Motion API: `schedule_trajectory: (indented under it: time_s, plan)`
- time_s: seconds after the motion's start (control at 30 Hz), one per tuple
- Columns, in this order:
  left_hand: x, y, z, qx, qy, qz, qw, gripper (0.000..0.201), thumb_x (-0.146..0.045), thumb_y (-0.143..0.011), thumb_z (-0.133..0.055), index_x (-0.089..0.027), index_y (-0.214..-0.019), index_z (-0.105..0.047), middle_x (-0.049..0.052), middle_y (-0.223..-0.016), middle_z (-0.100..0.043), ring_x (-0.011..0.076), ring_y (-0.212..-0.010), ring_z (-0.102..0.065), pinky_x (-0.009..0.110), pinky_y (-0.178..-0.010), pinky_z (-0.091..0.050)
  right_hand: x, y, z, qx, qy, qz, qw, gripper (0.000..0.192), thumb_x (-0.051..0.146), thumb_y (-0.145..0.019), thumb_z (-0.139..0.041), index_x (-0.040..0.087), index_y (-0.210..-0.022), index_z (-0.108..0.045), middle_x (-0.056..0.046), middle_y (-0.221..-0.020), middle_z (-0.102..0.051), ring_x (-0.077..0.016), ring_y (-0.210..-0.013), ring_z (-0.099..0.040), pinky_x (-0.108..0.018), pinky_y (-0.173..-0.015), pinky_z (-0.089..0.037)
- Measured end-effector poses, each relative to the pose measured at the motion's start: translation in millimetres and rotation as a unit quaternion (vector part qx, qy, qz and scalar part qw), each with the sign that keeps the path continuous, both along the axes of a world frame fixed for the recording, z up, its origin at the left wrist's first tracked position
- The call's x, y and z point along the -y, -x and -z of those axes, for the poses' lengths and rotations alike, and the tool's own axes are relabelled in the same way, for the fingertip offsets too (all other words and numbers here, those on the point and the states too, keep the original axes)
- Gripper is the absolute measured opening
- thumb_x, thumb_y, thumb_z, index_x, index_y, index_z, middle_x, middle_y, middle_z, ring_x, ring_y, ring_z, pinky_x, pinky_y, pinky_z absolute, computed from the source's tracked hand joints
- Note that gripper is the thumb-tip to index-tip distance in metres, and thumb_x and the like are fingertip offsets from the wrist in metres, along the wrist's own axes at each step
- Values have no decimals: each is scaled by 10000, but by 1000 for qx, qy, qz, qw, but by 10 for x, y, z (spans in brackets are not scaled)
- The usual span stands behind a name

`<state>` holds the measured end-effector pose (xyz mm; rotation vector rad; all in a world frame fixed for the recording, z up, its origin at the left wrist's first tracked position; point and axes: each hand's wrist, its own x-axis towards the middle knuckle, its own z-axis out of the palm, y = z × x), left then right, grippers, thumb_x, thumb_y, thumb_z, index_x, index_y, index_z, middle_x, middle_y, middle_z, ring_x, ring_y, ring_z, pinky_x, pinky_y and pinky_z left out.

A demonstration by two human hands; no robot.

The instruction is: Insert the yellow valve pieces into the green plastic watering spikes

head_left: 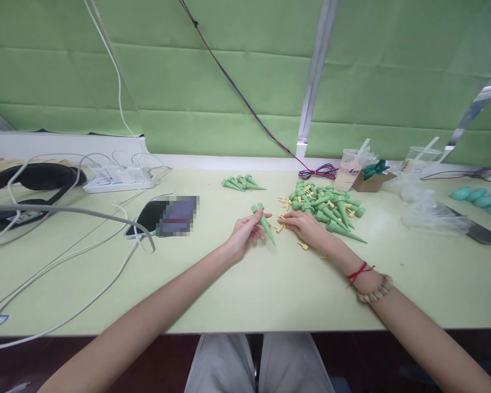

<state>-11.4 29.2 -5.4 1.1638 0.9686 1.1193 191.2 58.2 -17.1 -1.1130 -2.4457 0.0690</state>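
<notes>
My left hand point(245, 232) grips a green plastic cone point(265, 221), wide end up and tip pointing down to the right. My right hand point(305, 226) rests on the table beside it, its fingertips pinching a small yellow peg point(281, 218). A pile of green cones mixed with yellow pegs point(327, 210) lies just beyond my right hand. A few loose yellow pegs point(303, 246) lie by my right wrist. A small group of green cones point(241, 183) sits apart, farther back on the pale green table point(270, 284).
A phone point(149, 217) lies left of my hands, with white cables point(65, 262) looping across the table. A power strip point(118, 177) and black headphones point(28, 183) sit at the back left. Drink cups point(349, 169), a cardboard box, crumpled plastic and teal objects point(480, 199) stand at right.
</notes>
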Motion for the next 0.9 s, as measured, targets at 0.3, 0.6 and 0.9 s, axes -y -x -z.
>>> schedule_trajectory:
  time_s: [0.3, 0.6, 0.9]
  plan:
    - [18, -15, -29, -26, 4, 4, 1000, 462, -529, -709, -570, -148, -946, -684, 74, -825, -643, 32, -447, -476, 166, -364, -273, 16, -15, -56, -123, 46, 66, 989, 122, 163, -738, -621, 164, -844, -680, -66, -829, -646, -157, -662, -604, -287, -615, -469]
    - [57, -38, -38, -9, -2, 24, 1000, 460, -422, -774, -554, -186, -1168, -556, 104, -1048, -634, 41, -512, -532, 145, -377, -319, 263, 171, -282, -369, -44, 22, 928, 69, 210, -703, -667, 190, -767, -684, -25, -743, -670, -134, -638, -605, -256, -587, -497]
    - [113, -82, -17, 17, -2, 66, 998, 563, -393, -732, -618, -202, -1236, -455, 108, -971, -672, 78, -576, -575, 152, -431, -359, 342, 285, -264, -418, 12, 34, 908, 125, 263, -749, -618, 207, -842, -682, -31, -834, -683, -142, -717, -610, -259, -628, -492]
